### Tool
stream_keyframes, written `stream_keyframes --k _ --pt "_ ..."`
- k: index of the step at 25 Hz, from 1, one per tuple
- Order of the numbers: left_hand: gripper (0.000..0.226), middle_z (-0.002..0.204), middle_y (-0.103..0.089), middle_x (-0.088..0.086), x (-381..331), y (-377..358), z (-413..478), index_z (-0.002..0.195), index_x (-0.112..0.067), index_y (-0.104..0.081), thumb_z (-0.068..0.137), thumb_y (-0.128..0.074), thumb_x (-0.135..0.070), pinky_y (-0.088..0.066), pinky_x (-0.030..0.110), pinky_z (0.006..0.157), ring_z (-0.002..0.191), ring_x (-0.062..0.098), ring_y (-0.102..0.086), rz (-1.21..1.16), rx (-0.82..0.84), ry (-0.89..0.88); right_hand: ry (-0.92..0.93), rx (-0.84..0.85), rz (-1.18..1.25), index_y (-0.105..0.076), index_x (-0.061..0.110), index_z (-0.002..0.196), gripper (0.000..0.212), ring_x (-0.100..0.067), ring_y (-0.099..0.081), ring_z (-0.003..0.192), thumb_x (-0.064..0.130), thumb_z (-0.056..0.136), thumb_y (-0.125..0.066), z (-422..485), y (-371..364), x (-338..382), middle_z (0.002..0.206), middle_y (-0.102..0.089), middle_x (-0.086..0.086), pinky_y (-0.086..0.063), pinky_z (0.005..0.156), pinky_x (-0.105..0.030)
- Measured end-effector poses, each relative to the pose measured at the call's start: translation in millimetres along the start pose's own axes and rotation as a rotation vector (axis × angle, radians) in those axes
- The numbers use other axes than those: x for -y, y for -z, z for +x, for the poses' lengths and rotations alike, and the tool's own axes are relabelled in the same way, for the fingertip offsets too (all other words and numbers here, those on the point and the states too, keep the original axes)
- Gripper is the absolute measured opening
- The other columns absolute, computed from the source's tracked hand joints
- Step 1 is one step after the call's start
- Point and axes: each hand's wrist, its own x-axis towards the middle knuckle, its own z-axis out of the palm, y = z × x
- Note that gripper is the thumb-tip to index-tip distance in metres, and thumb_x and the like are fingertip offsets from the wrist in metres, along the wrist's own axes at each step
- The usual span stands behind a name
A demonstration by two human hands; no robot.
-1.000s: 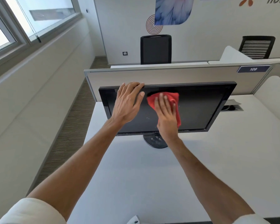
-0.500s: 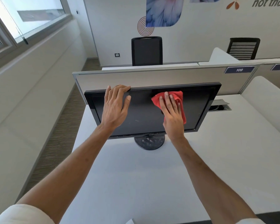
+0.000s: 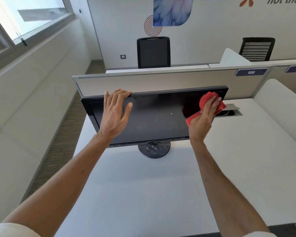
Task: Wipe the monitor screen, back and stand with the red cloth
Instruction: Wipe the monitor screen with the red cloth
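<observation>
A black monitor stands on a round base on the white desk, its dark screen tilted back and marked with smudges. My left hand lies flat on the upper left of the screen, fingertips at the top edge and thumb on the glass. My right hand holds the bunched red cloth against the screen's upper right corner. A flap of the cloth sticks out below that hand. The monitor's back is hidden.
A beige partition rises just behind the monitor. An open cable port sits in the desk to the right, near a rounded white side divider. Two black chairs stand beyond. Wall and window run along the left.
My right hand has swept the red cloth from the screen's upper middle to its upper right corner. My left hand stays on the upper left of the monitor.
</observation>
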Motion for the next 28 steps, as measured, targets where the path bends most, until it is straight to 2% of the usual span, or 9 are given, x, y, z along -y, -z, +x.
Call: stream_keyframes --k 3,6,9,12,15,18,20,24,28 --pt "0.042 0.155 -0.057 -0.002 0.3 3.6 -1.3 0.156 -0.018 -0.055 0.117 -0.050 -0.034 -0.001 0.047 0.141 0.162 0.023 -0.038 0.011 0.014 -0.009 -0.023 -0.027 0.069 -0.011 0.016 0.172 0.078 -0.029 -0.013 0.165 -0.007 0.104 -0.044 -10.7 -9.2 18.2 0.181 -0.007 -0.004 -0.036 0.127 -0.043" --pt "0.043 0.156 -0.057 -0.002 -2.5 5.3 -1.6 0.156 -0.018 -0.054 0.118 -0.048 -0.036 0.000 0.045 0.140 0.162 0.023 -0.037 0.025 0.018 -0.004 0.065 0.120 0.097 -0.008 0.010 0.171 0.082 -0.032 -0.005 0.166 -0.001 0.101 -0.049 -45.5 -21.4 41.7 0.180 0.001 -0.011 -0.031 0.129 -0.051" --pt "0.041 0.156 -0.057 -0.003 -4.0 5.0 0.7 0.155 -0.019 -0.055 0.120 -0.045 -0.038 -0.001 0.046 0.141 0.161 0.022 -0.038 0.039 0.026 0.021 0.538 0.369 -0.177 -0.007 0.005 0.171 0.111 -0.034 0.001 0.167 -0.005 0.081 -0.073 -77.7 -34.3 47.5 0.179 0.004 -0.017 -0.017 0.133 -0.053" --pt "0.044 0.156 -0.057 -0.003 -1.2 8.5 -0.1 0.157 -0.020 -0.054 0.121 -0.040 -0.041 -0.002 0.047 0.141 0.161 0.021 -0.038 0.046 0.053 0.010 0.931 0.501 -0.309 -0.012 0.013 0.172 0.113 -0.025 -0.005 0.167 -0.016 0.075 -0.063 -82.3 -36.0 38.0 0.181 -0.004 -0.007 -0.024 0.131 -0.054" --pt "0.048 0.159 -0.055 -0.002 -1.1 11.5 -2.5 0.160 -0.021 -0.052 0.122 -0.035 -0.044 -0.002 0.047 0.141 0.163 0.021 -0.036 0.055 0.080 0.005 0.767 0.404 -0.290 -0.016 0.014 0.172 0.111 -0.026 -0.006 0.167 -0.013 0.076 -0.066 -73.7 -26.5 30.5 0.181 -0.004 -0.006 -0.026 0.130 -0.057" --pt "0.053 0.161 -0.054 -0.001 -2.5 14.5 -0.2 0.161 -0.021 -0.051 0.122 -0.027 -0.047 -0.001 0.043 0.141 0.164 0.021 -0.035 0.067 0.092 0.014 0.290 0.212 -0.017 -0.018 0.007 0.170 0.091 -0.032 -0.006 0.166 -0.014 0.088 -0.052 -54.9 -16.4 26.5 0.180 -0.004 -0.013 -0.028 0.131 -0.045" --pt "0.054 0.163 -0.054 -0.001 -4.8 16.4 -0.6 0.161 -0.021 -0.052 0.122 -0.025 -0.047 0.002 0.039 0.140 0.167 0.021 -0.030 0.067 0.100 0.024 0.105 0.115 0.084 -0.018 0.006 0.170 0.084 -0.033 -0.008 0.166 -0.016 0.091 -0.040 -41.8 -13.0 27.3 0.179 -0.006 -0.016 -0.029 0.131 -0.042" --pt "0.052 0.176 -0.043 -0.001 -4.6 23.0 -0.7 0.169 -0.023 -0.046 0.124 -0.027 -0.041 0.000 0.041 0.141 0.172 0.017 -0.016 0.066 0.150 0.005 0.214 0.153 0.074 -0.015 0.001 0.169 0.075 -0.036 -0.005 0.166 0.005 0.096 -0.032 -46.9 -15.8 42.3 0.179 -0.005 -0.019 -0.035 0.127 -0.054" --pt "0.053 0.179 -0.038 0.000 7.3 41.8 -2.3 0.173 -0.021 -0.039 0.124 -0.028 -0.039 -0.011 0.043 0.141 0.171 0.015 -0.022 0.111 0.202 -0.051 0.321 0.217 -0.015 -0.008 0.001 0.170 0.103 -0.036 0.001 0.166 -0.012 0.088 -0.069 -63.9 -30.4 50.8 0.179 0.001 -0.019 -0.024 0.130 -0.060"
